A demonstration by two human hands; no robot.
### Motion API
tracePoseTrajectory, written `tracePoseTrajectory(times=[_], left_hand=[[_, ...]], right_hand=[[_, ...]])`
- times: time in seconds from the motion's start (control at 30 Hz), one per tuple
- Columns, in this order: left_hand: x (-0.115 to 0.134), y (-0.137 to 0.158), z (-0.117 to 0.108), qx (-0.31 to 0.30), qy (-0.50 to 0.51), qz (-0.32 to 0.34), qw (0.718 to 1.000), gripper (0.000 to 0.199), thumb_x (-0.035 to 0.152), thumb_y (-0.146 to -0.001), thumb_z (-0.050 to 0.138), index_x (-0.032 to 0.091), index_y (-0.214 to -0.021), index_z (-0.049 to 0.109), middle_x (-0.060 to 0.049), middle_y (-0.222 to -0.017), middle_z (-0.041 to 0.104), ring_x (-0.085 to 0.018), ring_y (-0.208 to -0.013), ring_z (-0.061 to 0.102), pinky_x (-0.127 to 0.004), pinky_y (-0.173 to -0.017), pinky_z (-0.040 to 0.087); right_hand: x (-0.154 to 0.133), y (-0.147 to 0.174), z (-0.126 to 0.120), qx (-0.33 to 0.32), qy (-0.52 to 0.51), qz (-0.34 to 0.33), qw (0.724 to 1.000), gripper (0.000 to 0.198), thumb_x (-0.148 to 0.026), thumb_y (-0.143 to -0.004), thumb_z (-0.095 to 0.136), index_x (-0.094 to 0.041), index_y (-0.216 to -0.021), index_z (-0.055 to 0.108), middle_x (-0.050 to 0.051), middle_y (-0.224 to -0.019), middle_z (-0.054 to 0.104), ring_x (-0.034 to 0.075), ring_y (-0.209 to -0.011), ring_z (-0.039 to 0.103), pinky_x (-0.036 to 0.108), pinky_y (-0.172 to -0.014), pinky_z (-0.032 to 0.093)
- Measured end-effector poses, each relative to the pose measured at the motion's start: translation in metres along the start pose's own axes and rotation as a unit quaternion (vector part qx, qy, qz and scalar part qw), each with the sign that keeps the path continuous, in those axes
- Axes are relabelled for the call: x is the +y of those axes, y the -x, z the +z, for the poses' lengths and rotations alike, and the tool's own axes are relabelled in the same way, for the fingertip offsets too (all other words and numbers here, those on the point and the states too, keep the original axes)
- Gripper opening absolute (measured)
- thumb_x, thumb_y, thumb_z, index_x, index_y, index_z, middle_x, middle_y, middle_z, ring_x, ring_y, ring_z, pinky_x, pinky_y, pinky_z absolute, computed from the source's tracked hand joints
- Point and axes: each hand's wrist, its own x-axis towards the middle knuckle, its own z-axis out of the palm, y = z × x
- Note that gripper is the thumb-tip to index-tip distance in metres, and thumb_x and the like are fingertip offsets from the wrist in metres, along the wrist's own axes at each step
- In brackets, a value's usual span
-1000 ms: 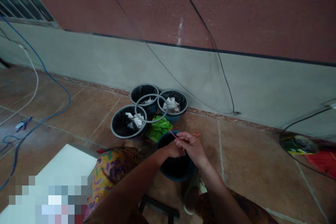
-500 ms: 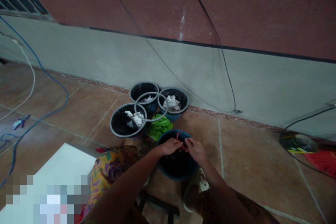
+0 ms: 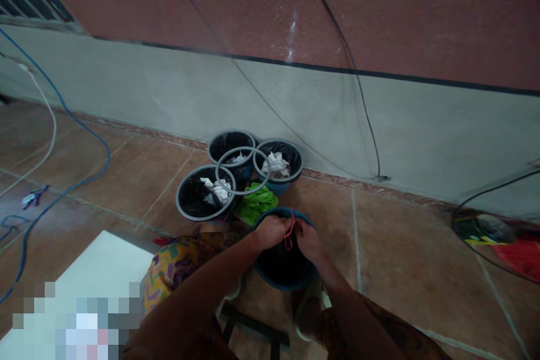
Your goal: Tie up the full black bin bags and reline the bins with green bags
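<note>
A blue bucket with a dark inside stands between my feet. Over its far half, my left hand and my right hand are close together with fingers pinched. Between them a thin red string hangs in loops, and both hands grip it. My fingertips are partly hidden behind the knuckles. Just beyond the bucket lies a crumpled green plastic bag. A loose grey ring rests across the rims of the bins behind it.
Three bins stand by the wall: a near-left bin, a back-left bin and a right bin, lined with black bags holding white paper. A blue cable and a white board lie left. A red item lies far right.
The red string has shifted in my fingers and now hangs in a longer loop between them. Both hands have moved slightly. The bins and ring stay put.
</note>
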Motion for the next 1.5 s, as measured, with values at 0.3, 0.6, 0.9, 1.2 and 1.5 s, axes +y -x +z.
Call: tracePoseTrajectory(times=[0.3, 0.6, 0.9, 1.2, 1.5], left_hand=[[-0.005, 0.003, 0.004, 0.078, -0.074, -0.04, 0.993, 0.024, 0.029, -0.097, 0.046, 0.017, -0.091, 0.066, -0.01, -0.091, 0.063, -0.02, -0.083, 0.061, -0.034, -0.079, 0.047], [-0.006, 0.018, 0.009, 0.068, 0.014, -0.132, 0.989, 0.038, 0.043, -0.095, 0.048, 0.018, -0.072, 0.064, -0.007, -0.078, 0.061, -0.017, -0.071, 0.057, -0.027, -0.063, 0.037], [-0.021, 0.046, 0.049, 0.103, 0.397, -0.317, 0.855, 0.047, 0.054, -0.078, 0.059, 0.019, -0.05, 0.045, 0.006, -0.046, 0.035, -0.008, -0.047, 0.032, -0.025, -0.05, 0.023], [-0.033, 0.056, 0.058, 0.129, 0.482, -0.396, 0.771, 0.039, 0.042, -0.063, 0.067, 0.019, -0.043, 0.043, 0.007, -0.039, 0.033, -0.006, -0.041, 0.029, -0.025, -0.047, 0.02], [-0.005, 0.038, 0.027, 0.119, 0.726, -0.285, 0.615, 0.038, 0.052, -0.07, 0.073, 0.015, -0.075, 0.063, -0.007, -0.092, 0.071, -0.015, -0.086, 0.062, -0.026, -0.075, 0.044]], right_hand=[[0.001, -0.005, 0.001, -0.143, -0.179, 0.063, 0.971, 0.028, -0.039, -0.079, 0.056, -0.018, -0.092, 0.069, 0.0, -0.076, 0.068, 0.014, -0.065, 0.055, 0.026, -0.066, 0.045], [0.005, -0.005, -0.003, -0.021, -0.046, 0.027, 0.998, 0.028, -0.041, -0.08, 0.049, -0.021, -0.084, 0.068, 0.004, -0.084, 0.072, 0.018, -0.077, 0.065, 0.029, -0.076, 0.048], [0.02, 0.008, -0.016, 0.068, 0.149, 0.047, 0.985, 0.027, -0.034, -0.088, 0.042, -0.023, -0.086, 0.067, 0.003, -0.076, 0.071, 0.019, -0.072, 0.066, 0.027, -0.069, 0.044], [0.03, 0.018, -0.025, 0.073, 0.269, 0.148, 0.949, 0.025, -0.026, -0.088, 0.048, -0.021, -0.091, 0.072, 0.006, -0.078, 0.072, 0.016, -0.067, 0.063, 0.025, -0.059, 0.036], [0.009, 0.03, -0.008, 0.059, -0.281, 0.304, 0.909, 0.035, -0.047, -0.072, 0.062, -0.018, -0.09, 0.068, -0.003, -0.058, 0.059, 0.009, -0.042, 0.048, 0.019, -0.035, 0.025]])
